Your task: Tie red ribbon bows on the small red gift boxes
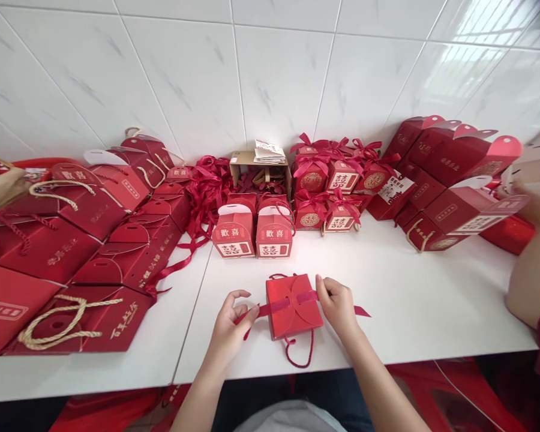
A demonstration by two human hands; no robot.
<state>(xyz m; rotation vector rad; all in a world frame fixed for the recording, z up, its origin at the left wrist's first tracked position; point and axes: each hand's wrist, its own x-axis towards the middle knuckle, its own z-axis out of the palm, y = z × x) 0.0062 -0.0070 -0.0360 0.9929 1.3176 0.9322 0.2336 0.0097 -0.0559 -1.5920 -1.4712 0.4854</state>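
Pinching a dark-red satin ribbon (306, 296) at either side, the nearly closed left hand (234, 317) and right hand (336, 302) hold it across a square red cardboard box (293, 321) near the white tabletop (400, 300)'s front edge, with two upright red-and-cream cardboard boxes (233, 233) behind.

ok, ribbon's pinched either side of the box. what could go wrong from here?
1. The left hand and right hand pinch the ribbon and neither grips the box, so an uneven pull might twist the box or drag the ribbon off centre.
2. The front cord loops loose near the front edge of the table; it could snag on a hand.
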